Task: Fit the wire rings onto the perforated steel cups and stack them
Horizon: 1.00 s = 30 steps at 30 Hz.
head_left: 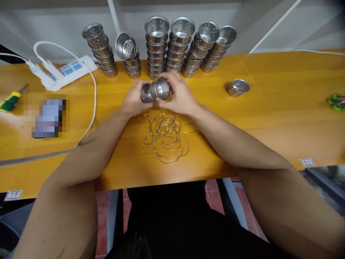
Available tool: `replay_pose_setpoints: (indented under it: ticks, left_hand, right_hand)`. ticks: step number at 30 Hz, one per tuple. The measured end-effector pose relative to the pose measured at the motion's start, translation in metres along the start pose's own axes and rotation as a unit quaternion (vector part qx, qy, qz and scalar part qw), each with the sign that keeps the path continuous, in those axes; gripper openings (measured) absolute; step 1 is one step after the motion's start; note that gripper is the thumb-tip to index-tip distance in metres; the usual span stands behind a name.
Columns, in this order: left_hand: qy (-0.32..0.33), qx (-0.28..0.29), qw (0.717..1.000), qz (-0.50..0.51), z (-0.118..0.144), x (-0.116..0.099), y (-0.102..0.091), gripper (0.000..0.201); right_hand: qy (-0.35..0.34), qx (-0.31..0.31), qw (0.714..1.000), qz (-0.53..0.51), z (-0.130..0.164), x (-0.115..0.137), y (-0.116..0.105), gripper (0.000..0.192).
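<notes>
Above the wooden table, my left hand is closed round a small perforated metal cup with holes in its base. Beside it, my right hand grips a second perforated metal cup, its round end facing me. The two cups touch or overlap; I cannot tell whether one sits partly in the other. Just below both hands lies a loose heap of thin wire rings, several of them open arcs. Behind the hands stand several stacks of the same cups.
A single cup stands to the right. Leftward are a white power strip with a cable looping over the table, a phone and a yellow-green screwdriver. Green-handled tools lie far right.
</notes>
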<state>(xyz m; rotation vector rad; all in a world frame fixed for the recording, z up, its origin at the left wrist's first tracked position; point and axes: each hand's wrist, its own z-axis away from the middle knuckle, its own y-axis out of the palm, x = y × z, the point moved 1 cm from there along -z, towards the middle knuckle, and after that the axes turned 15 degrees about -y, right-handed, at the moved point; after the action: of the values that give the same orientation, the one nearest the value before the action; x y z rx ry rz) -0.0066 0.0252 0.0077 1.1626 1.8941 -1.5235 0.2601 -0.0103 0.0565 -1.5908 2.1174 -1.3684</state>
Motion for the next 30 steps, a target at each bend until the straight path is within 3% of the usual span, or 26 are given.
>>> replay_pose_setpoints:
  ticks: [3,6,10,12,16,19,21,24,26,28,30]
  left_hand:
    - [-0.035,-0.074,0.994,0.065,-0.015,0.027,-0.005,0.102]
    - [-0.059,-0.114,0.983,0.133,-0.027,0.045,-0.005,0.093]
    - [-0.073,-0.093,0.979,0.165,-0.034,0.053,0.001,0.087]
    - [-0.073,-0.076,0.98,0.169,-0.034,0.056,0.005,0.085]
    - [-0.069,-0.077,0.981,0.165,-0.035,0.067,0.011,0.087]
    - [-0.072,-0.083,0.981,0.16,-0.038,0.073,0.014,0.087]
    - [-0.07,-0.08,0.981,0.161,-0.04,0.071,0.014,0.087]
    - [-0.045,-0.06,0.987,0.145,-0.04,0.065,0.014,0.088]
    - [-0.023,-0.045,0.99,0.132,-0.038,0.064,0.014,0.092]
    - [0.008,-0.029,0.991,0.131,-0.038,0.067,0.016,0.1]
    - [0.056,-0.01,0.987,0.148,-0.04,0.075,0.018,0.113]
  right_hand:
    - [0.025,-0.003,0.998,0.049,0.006,-0.025,-0.026,0.078]
    - [0.097,0.047,0.989,0.101,0.018,-0.057,-0.05,0.067]
    - [0.177,0.125,0.969,0.119,0.032,-0.082,-0.066,0.064]
    - [0.211,0.137,0.96,0.125,0.034,-0.085,-0.069,0.054]
    - [0.245,0.155,0.947,0.14,0.034,-0.079,-0.069,0.035]
    - [0.244,0.158,0.942,0.167,0.034,-0.073,-0.072,0.061]
    - [0.216,0.131,0.948,0.192,0.033,-0.067,-0.076,0.076]
    - [0.11,0.095,0.978,0.146,0.027,-0.05,-0.077,0.057]
    - [0.048,0.146,0.986,0.068,0.022,-0.033,-0.072,0.047]
    - [0.024,0.25,0.968,-0.002,0.016,-0.011,-0.062,0.047]
    - [0.024,0.313,0.949,-0.01,0.011,0.011,-0.051,0.041]
